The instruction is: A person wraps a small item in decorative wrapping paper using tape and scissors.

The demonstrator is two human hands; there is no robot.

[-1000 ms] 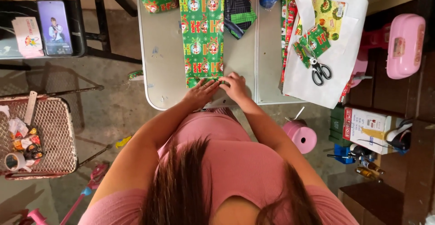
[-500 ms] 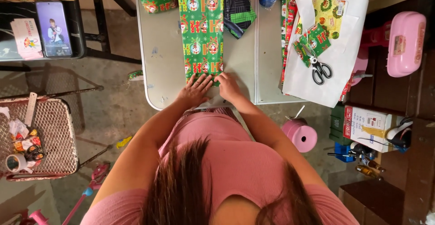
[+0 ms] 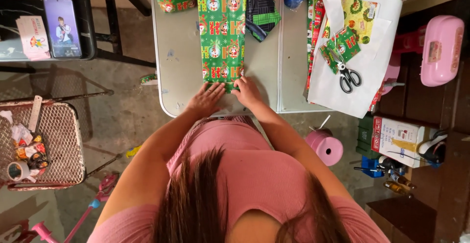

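A long box wrapped in green festive paper (image 3: pixel 221 30) lies lengthwise on the grey table (image 3: pixel 181 71). My left hand (image 3: pixel 207 97) presses flat on the table at the box's near end, fingers spread and touching the paper's edge. Beside it, my right hand (image 3: pixel 246 91) rests with its fingers curled on the near right corner of the wrapped box. Neither hand holds a tool.
Black-handled scissors (image 3: pixel 348 76) lie on white paper sheets (image 3: pixel 372 67) with paper scraps at the right. A pink case (image 3: pixel 441 49) sits further right, a pink tape roll (image 3: pixel 325 147) on the floor. A wire basket (image 3: pixel 41 145) with tape stands at the left.
Both hands have slid slightly up the table onto the near end of the wrapped box, and my left hand has flattened with its fingers spread.
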